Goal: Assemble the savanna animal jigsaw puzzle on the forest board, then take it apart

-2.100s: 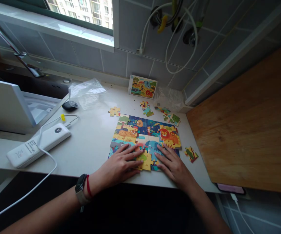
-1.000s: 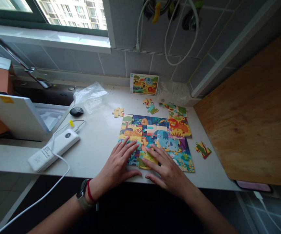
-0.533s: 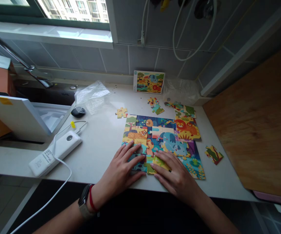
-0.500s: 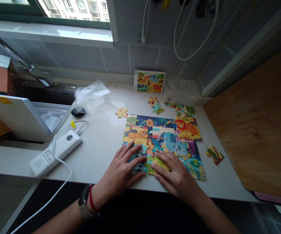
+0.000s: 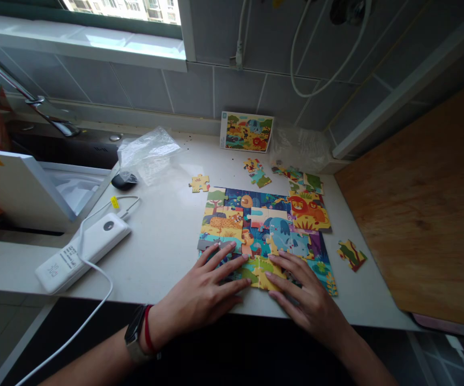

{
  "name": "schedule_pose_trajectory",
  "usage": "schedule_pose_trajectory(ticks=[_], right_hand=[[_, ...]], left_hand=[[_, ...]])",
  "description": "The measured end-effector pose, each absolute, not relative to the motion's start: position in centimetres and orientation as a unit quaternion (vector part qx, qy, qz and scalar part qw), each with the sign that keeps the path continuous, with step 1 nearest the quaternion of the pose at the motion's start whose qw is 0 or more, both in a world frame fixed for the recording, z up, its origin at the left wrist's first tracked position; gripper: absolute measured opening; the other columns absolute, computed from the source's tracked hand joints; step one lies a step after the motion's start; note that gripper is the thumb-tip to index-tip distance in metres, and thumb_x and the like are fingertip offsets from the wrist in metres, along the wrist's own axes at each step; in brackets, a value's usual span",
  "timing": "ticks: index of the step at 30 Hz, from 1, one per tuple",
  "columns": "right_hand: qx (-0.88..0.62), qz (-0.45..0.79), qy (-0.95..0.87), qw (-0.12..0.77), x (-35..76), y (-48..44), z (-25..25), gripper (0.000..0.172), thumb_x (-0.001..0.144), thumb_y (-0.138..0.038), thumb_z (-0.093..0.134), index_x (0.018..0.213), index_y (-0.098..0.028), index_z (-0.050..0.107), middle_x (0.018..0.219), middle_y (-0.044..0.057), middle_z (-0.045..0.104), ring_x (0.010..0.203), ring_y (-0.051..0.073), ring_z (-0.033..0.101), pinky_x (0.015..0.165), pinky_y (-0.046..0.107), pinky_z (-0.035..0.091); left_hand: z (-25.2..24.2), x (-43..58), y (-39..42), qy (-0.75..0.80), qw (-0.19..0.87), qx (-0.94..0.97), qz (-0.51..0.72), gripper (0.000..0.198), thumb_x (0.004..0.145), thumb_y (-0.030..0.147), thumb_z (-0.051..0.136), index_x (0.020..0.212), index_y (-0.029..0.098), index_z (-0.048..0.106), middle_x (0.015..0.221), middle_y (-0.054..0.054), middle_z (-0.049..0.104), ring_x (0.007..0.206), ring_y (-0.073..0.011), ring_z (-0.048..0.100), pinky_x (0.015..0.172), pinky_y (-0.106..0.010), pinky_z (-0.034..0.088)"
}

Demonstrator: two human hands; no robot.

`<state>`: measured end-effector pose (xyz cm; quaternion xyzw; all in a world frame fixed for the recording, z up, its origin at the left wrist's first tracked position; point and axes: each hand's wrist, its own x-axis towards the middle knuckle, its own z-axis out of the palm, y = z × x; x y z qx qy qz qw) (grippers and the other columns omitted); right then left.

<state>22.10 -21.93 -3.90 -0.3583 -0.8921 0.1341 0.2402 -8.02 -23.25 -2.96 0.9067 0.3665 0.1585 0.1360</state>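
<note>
A colourful animal jigsaw puzzle (image 5: 264,225), mostly joined, lies on the white counter (image 5: 163,236) near its front edge. My left hand (image 5: 206,292) lies flat with fingers spread on the puzzle's lower left pieces. My right hand (image 5: 308,300) lies flat, fingers stretched, on the lower middle pieces beside a yellow-green piece (image 5: 262,268). Neither hand holds anything. A watch and a red cord circle my left wrist (image 5: 139,335).
Loose pieces lie left of the puzzle (image 5: 199,183), behind it (image 5: 256,172) (image 5: 302,179) and to its right (image 5: 350,253). A reference picture card (image 5: 247,131) leans on the tiled wall. Plastic bags (image 5: 147,150), a power bank with cable (image 5: 81,252), a white box (image 5: 23,187) and a wooden board (image 5: 428,198) surround them.
Both hands have slid a little along the puzzle's lower edge and still press flat on it. The yellow-green piece now sits between them in the bottom row.
</note>
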Motion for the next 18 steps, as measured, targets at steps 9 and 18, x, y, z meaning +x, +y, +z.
schedule_pose_trajectory(ticks=[9,18], right_hand=[[-0.358,0.132,-0.889,0.253,23.1,-22.3,-4.0,0.033,0.098,-0.020,0.067,0.130,-0.026,0.072,0.138,0.013,0.069,0.130,0.031,0.065,0.109,0.052,0.058],[-0.355,0.132,-0.890,0.254,23.2,-21.6,-3.7,0.029,0.098,-0.020,0.066,0.126,-0.025,0.074,0.136,0.015,0.068,0.125,0.030,0.066,0.103,0.049,0.060]], left_hand=[[-3.0,-8.1,-23.4,0.365,0.136,0.905,0.170,0.031,0.102,0.027,0.063,0.132,0.031,0.071,0.160,-0.001,0.053,0.155,-0.0359,0.038,0.122,-0.062,0.041],[-3.3,-8.2,-23.4,0.363,0.129,0.906,0.178,0.031,0.103,0.025,0.061,0.132,0.032,0.071,0.159,0.000,0.053,0.153,-0.0354,0.039,0.121,-0.063,0.043]])
